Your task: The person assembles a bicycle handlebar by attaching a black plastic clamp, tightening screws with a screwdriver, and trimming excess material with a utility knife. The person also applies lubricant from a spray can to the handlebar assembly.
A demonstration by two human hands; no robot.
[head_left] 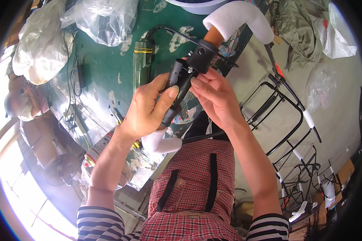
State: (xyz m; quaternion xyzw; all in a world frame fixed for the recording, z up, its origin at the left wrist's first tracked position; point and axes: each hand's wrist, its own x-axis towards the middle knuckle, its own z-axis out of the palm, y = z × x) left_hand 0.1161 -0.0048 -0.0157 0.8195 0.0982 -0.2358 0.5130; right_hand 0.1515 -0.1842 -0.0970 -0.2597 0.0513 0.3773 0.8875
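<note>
Between my hands is a black plastic fitting [202, 56] with metal screws in its side, set around a brown-orange tube [214, 37]. White foam padding covers the tube's curved far end [239, 18], and a near foam-covered bend [161, 143] shows below my left wrist. My left hand [145, 106] is closed around the fitting's lower part, its thumb pressed along the top. From the other side my right hand [218, 98] grips the fitting's middle with thumb and fingers; some fingertips are hidden behind it.
On the green worktable [104, 64] lie a corded green translucent tool [142, 60], clear plastic bags [102, 20] and a spray can [97, 149]. A pale basin [199, 6] stands at the far edge. Black tubular frames [301, 110] occupy the floor at right. Another person [24, 98] is at left.
</note>
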